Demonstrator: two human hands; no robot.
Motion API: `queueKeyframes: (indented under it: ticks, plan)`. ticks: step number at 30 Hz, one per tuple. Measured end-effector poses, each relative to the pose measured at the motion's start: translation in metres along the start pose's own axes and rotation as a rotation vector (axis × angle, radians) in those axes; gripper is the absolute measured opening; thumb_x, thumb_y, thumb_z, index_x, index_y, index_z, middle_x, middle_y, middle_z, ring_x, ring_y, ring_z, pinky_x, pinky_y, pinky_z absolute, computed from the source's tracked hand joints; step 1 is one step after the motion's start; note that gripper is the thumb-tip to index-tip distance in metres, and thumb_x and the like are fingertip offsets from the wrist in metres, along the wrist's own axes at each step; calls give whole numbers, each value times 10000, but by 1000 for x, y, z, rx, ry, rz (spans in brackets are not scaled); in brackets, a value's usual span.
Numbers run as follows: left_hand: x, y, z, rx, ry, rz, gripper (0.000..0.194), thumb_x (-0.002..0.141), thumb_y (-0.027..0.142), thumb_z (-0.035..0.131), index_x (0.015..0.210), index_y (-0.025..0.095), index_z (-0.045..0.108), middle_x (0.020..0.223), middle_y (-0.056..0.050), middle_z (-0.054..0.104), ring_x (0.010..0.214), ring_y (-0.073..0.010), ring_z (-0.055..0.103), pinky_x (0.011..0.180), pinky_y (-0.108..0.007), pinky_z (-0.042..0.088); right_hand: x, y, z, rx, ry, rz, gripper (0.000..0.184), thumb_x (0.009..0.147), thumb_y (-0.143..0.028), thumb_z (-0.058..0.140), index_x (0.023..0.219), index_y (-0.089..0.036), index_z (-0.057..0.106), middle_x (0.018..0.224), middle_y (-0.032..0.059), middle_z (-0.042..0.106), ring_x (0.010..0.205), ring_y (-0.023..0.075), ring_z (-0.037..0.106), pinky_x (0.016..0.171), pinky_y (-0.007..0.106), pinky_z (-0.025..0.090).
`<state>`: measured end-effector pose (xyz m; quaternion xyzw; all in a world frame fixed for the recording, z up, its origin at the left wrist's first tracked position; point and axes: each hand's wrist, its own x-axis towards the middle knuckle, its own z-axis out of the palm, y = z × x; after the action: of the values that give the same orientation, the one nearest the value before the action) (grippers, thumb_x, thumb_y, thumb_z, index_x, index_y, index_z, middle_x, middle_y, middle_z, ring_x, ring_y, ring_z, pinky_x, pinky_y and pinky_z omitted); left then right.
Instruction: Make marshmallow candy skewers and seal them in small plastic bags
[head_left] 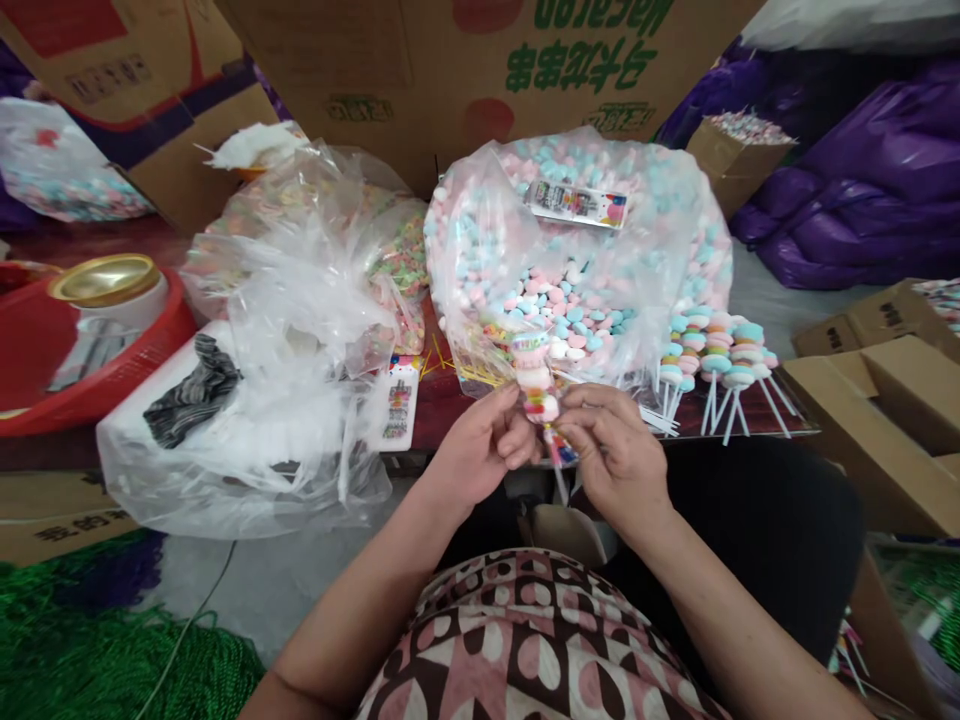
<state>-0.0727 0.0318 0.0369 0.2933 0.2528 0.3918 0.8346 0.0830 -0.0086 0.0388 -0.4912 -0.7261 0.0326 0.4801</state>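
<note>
Between my hands, above the table's front edge, is a candy skewer (535, 376) in a clear wrapper, its stacked pink, white and coloured sweets on a white stick that points down. My left hand (484, 445) has its fingers curled, with thumb and forefinger against the left side of the sweets. On the other side, my right hand (619, 455) pinches the wrapper's lower part near the stick. Just beyond lies a large clear bag of pink, white and blue candies (574, 300). Several finished-looking skewers (724, 350) lie stacked to the right, sticks toward me.
A printed wrapper strip (576, 204) lies on the candy bag. Left are crumpled clear plastic bags (300, 310), a printed packet (400, 402), and a red basket (161, 345) with a gold-lidded jar (105, 280). Cardboard boxes (885, 400) stand at right; a large carton (427, 60) stands behind.
</note>
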Motion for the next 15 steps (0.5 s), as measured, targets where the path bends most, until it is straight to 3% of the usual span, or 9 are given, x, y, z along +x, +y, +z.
queueKeyframes:
  ticks: [2, 4, 8, 11, 13, 15]
  plan:
    - [-6, 4, -2, 81, -55, 17, 155, 807, 320, 618, 780, 172, 655, 384, 85, 354, 352, -76, 350, 495, -241, 400, 0, 5, -3, 4, -8, 95, 124, 928, -214, 554, 848, -215, 649, 954, 72, 685, 937, 208, 654, 845, 375, 515]
    - [-11, 1, -6, 238, -109, -31, 161, 789, 265, 605, 846, 156, 709, 397, 60, 430, 381, -86, 395, 492, -240, 377, 4, 8, -7, 30, -24, 140, 128, 928, -230, 558, 845, -216, 654, 943, 69, 689, 929, 205, 658, 832, 365, 523]
    - [-12, -18, -9, 469, -99, -130, 352, 888, 429, 532, 758, 138, 679, 472, 0, 562, 464, -96, 495, 540, -235, 395, 5, 4, -7, 59, -26, 116, 141, 923, -205, 560, 830, -212, 666, 1014, 86, 699, 1024, 218, 650, 907, 392, 507]
    - [-5, -29, -4, 229, -14, -165, 487, 879, 599, 483, 670, 168, 568, 409, 46, 459, 379, -84, 416, 526, -252, 430, -3, -1, -3, 116, -36, 155, 140, 928, -197, 550, 852, -212, 666, 1158, 110, 683, 1114, 228, 632, 960, 410, 488]
    - [-2, -33, 0, 74, 63, -119, 421, 817, 571, 609, 689, 177, 535, 407, 88, 389, 356, -61, 350, 488, -229, 410, -11, -2, -2, 182, -81, 204, 138, 932, -211, 548, 863, -219, 668, 1216, 107, 673, 1164, 233, 616, 996, 416, 469]
    - [-1, -36, 4, 54, 118, -34, 342, 754, 473, 729, 769, 176, 559, 430, 109, 376, 365, -43, 321, 435, -189, 337, -19, 0, -1, 254, -107, 272, 137, 931, -236, 554, 858, -222, 670, 1239, 98, 671, 1200, 239, 598, 1030, 419, 443]
